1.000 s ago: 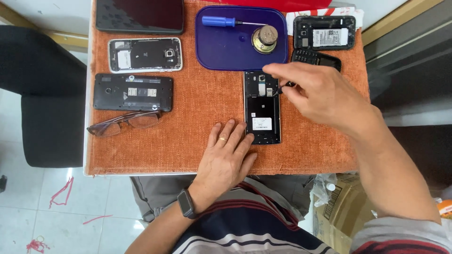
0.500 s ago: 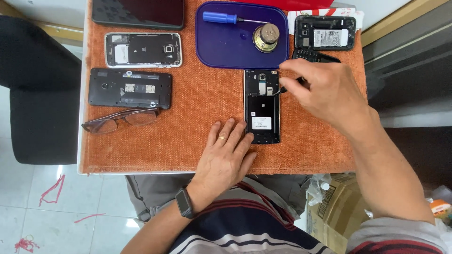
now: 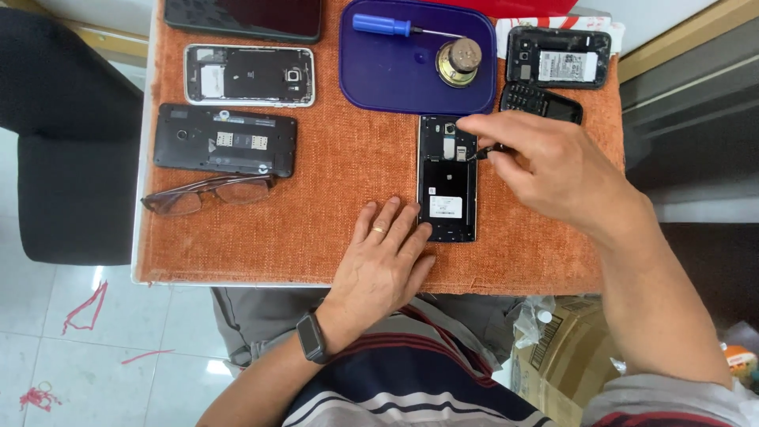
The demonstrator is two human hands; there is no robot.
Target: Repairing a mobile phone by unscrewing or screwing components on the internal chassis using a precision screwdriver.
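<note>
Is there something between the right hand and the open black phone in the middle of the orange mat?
Nothing visible blocks it. The right hand is already over the upper end of the opened black phone, holding a small dark tool at it. The left hand rests flat at the phone's lower end.

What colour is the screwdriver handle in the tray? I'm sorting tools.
Blue, the screwdriver lying in the darker blue tray; head view.

On the orange-covered counter (image 3: 332, 198), the left hand (image 3: 385, 261) lies flat, fingertips touching an opened black phone (image 3: 447, 178). The right hand (image 3: 545, 166) pinches a small dark tool (image 3: 484, 153) at the phone's upper edge, just below a blue tray (image 3: 395, 71).
</note>
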